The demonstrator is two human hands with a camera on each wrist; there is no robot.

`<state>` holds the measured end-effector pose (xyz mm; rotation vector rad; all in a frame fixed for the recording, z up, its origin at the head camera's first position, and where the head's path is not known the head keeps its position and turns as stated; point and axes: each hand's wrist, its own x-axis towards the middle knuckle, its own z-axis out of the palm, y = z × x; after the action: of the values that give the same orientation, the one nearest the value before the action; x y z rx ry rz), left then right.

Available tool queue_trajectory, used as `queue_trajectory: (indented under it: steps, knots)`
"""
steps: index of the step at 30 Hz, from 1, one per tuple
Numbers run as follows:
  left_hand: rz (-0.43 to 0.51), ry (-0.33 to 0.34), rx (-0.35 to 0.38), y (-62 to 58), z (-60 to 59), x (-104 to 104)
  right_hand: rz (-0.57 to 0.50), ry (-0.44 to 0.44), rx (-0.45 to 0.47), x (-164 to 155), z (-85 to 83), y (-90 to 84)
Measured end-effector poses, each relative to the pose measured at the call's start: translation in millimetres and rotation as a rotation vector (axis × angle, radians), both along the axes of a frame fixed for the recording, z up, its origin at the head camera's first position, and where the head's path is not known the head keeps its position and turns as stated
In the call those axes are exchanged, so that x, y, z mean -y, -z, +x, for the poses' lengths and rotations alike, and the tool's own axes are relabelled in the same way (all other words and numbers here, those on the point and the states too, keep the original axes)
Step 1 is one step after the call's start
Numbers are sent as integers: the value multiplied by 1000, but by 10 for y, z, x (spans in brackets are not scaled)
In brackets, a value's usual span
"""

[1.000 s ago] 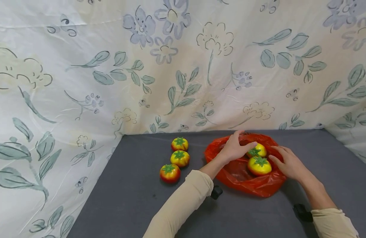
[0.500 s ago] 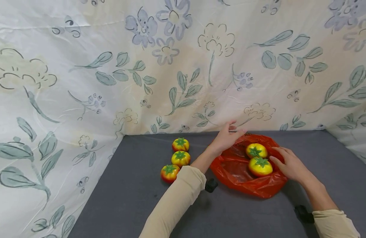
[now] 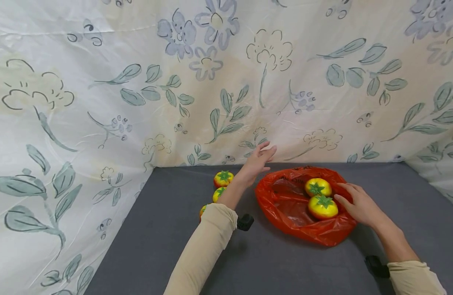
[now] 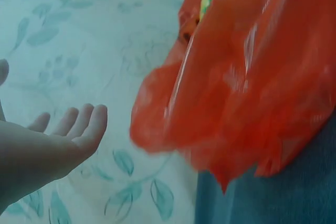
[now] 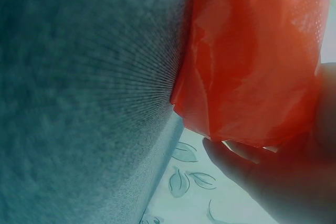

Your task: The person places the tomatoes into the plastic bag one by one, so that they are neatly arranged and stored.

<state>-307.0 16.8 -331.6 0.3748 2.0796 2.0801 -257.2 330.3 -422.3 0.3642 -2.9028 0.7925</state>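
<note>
The left hand (image 3: pixel 257 161) hangs in the air with fingers spread, holding nothing, above the three loose tomatoes (image 3: pixel 223 178) beside the red bag (image 3: pixel 285 205). The right hand (image 3: pixel 360 205) rests on the bag's rim — whether it pinches the plastic I cannot tell. If that rim slackens, the two tomatoes inside (image 3: pixel 322 206) could roll out — the plastic looks limp.

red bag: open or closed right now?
Open. The red bag lies with its mouth spread wide on the table, two tomatoes visible inside; the right hand rests on its rim.
</note>
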Motion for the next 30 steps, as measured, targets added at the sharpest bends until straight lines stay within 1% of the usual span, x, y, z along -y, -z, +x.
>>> queue_trajectory:
  steps: [4, 11, 13, 16, 21, 23, 28, 30]
  knots:
    - [60, -22, 25, 23, -46, 206, 4, 1, 10, -5, -4, 3]
    - [72, -60, 65, 97, -106, 608, -3, -9, 22, -11, -4, 3]
    - [89, -74, 73, 119, -121, 720, -6, -13, 21, -9, -6, 0]
    - [128, -78, 80, 147, -129, 878, -2, -12, 17, -14, -5, 4]
    - [154, -68, 78, 189, -112, 1108, 6, -4, 17, -12, 6, 15]
    - [172, -50, 78, 216, -92, 1194, 6, -4, 20, -5, 9, 13]
    - [212, 1, 118, 358, -51, 1435, 8, -5, 33, 5, 12, -3]
    - [190, 11, 141, 436, -33, 1535, 11, -4, 41, 8, 11, -6]
